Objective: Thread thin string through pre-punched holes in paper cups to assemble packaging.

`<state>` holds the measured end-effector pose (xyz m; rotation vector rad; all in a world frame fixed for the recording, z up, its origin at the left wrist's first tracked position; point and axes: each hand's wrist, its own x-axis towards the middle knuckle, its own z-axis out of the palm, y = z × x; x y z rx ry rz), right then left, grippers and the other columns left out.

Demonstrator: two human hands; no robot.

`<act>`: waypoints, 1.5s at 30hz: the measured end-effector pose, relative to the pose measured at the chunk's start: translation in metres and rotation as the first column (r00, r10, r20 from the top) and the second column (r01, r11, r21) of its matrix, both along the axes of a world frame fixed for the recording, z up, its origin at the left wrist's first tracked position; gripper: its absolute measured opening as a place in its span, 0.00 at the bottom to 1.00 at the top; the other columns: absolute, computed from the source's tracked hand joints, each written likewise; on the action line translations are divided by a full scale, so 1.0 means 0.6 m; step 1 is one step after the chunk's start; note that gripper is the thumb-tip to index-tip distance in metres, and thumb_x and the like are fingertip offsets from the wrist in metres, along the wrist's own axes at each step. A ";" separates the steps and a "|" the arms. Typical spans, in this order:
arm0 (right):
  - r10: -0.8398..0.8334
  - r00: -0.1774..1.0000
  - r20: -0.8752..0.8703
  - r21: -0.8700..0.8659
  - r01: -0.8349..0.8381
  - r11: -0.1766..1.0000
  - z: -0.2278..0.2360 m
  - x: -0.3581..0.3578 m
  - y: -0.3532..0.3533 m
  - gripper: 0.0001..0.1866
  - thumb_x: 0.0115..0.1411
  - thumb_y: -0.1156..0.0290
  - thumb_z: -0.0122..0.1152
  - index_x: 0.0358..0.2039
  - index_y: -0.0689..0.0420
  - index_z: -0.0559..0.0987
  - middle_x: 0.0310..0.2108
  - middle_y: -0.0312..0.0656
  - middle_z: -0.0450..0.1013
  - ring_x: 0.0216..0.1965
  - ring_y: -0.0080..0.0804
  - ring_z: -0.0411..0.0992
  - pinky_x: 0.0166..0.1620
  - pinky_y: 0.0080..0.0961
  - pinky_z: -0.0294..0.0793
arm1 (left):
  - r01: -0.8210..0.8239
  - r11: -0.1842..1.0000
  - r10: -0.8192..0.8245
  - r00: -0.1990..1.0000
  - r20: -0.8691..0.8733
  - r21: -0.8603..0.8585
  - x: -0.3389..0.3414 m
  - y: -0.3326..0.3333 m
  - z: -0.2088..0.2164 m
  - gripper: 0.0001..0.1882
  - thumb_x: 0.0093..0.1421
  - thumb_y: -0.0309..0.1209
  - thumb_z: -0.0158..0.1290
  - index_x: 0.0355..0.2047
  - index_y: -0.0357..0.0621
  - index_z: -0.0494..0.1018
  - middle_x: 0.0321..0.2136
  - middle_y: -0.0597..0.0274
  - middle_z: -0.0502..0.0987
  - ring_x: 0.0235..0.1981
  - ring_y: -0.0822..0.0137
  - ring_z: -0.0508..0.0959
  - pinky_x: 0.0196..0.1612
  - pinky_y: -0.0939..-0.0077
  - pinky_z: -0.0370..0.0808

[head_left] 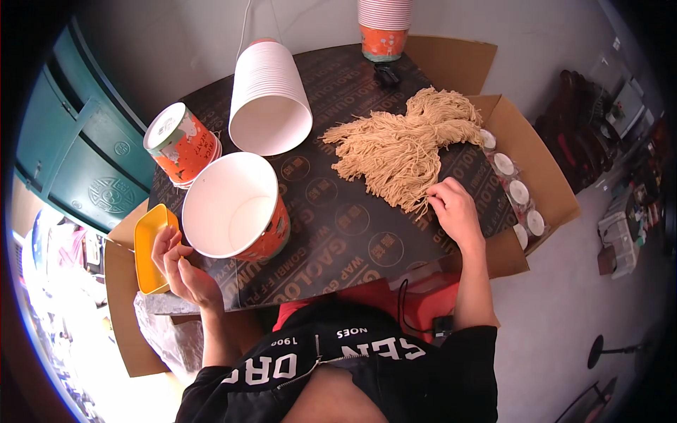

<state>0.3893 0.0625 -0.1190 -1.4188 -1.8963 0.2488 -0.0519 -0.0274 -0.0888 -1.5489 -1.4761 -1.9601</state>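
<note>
A big bundle of tan cotton strings lies on the dark table, gathered into a thick bunch at its far right end and fanning toward me. My right hand pinches strands at the bundle's near edge, thumb and fingers together. At the left, my left hand is raised with loosely bent fingers apart, and I make out nothing in it. It is between a yellow plastic tray and a wide white-lined paper bucket with an orange printed outside. The bucket is tilted, its mouth facing me.
A long stack of nested paper buckets lies behind the bucket. Smaller orange cups stand left, another stack at the back beside a black object. An open cardboard box with several white-lidded containers adjoins the right edge.
</note>
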 end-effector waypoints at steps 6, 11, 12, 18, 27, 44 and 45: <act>-0.013 0.988 0.151 0.059 0.004 0.998 -0.001 -0.013 0.012 0.03 0.56 0.76 0.63 0.30 0.59 0.78 0.32 0.43 0.72 0.38 0.44 0.73 0.41 0.38 0.74 | -0.014 0.999 0.015 0.999 -0.035 0.032 0.008 -0.005 0.006 0.14 0.61 0.31 0.40 0.28 0.32 0.70 0.54 0.42 0.68 0.53 0.51 0.73 0.59 0.55 0.70; 0.025 0.998 0.053 0.050 -0.028 0.998 -0.002 -0.019 0.006 0.03 0.55 0.77 0.63 0.28 0.61 0.76 0.32 0.44 0.70 0.37 0.45 0.72 0.40 0.38 0.72 | -0.008 0.999 0.009 1.000 -0.011 0.042 0.014 -0.015 0.013 0.13 0.61 0.31 0.40 0.30 0.33 0.70 0.54 0.42 0.68 0.54 0.50 0.72 0.60 0.54 0.69; 0.030 0.998 0.053 0.050 -0.032 0.998 0.000 -0.024 0.001 0.03 0.55 0.77 0.63 0.28 0.61 0.76 0.32 0.44 0.70 0.37 0.45 0.72 0.40 0.38 0.72 | -0.007 0.999 0.007 1.000 0.003 0.046 0.014 -0.017 0.014 0.13 0.60 0.31 0.41 0.31 0.33 0.71 0.54 0.42 0.68 0.54 0.50 0.72 0.60 0.53 0.68; 0.242 0.970 0.030 0.302 -0.240 0.923 0.046 -0.111 -0.048 0.06 0.50 0.79 0.66 0.27 0.57 0.76 0.34 0.40 0.67 0.40 0.44 0.66 0.45 0.38 0.65 | 0.007 0.995 -0.008 1.000 0.007 0.101 0.046 -0.037 0.036 0.12 0.60 0.32 0.43 0.28 0.35 0.70 0.49 0.44 0.70 0.48 0.53 0.72 0.56 0.58 0.68; 0.623 0.702 -0.346 0.351 -0.519 0.780 0.111 -0.252 -0.108 0.08 0.52 0.86 0.61 0.32 0.61 0.74 0.34 0.44 0.73 0.34 0.41 0.72 0.37 0.31 0.71 | 0.474 0.714 -0.571 0.820 -0.038 -0.515 0.137 -0.093 0.100 0.05 0.64 0.25 0.50 0.31 0.37 0.73 0.20 0.57 0.76 0.19 0.62 0.77 0.25 0.70 0.74; 0.581 0.745 -0.329 0.261 -0.520 0.814 0.096 -0.298 -0.139 0.09 0.50 0.83 0.67 0.32 0.60 0.79 0.22 0.39 0.74 0.21 0.31 0.72 0.28 0.26 0.71 | 0.712 0.349 -0.514 0.689 0.511 -0.609 0.147 -0.077 0.089 0.09 0.71 0.28 0.45 0.32 0.38 0.68 0.19 0.67 0.71 0.19 0.77 0.69 0.23 0.82 0.66; 0.586 0.744 -0.321 0.305 -0.504 0.808 0.091 -0.301 -0.138 0.08 0.50 0.82 0.68 0.31 0.60 0.80 0.23 0.40 0.75 0.21 0.32 0.73 0.27 0.27 0.71 | 0.712 0.347 -0.515 0.688 0.511 -0.610 0.144 -0.076 0.088 0.09 0.71 0.28 0.45 0.32 0.38 0.68 0.19 0.67 0.71 0.19 0.77 0.69 0.23 0.82 0.66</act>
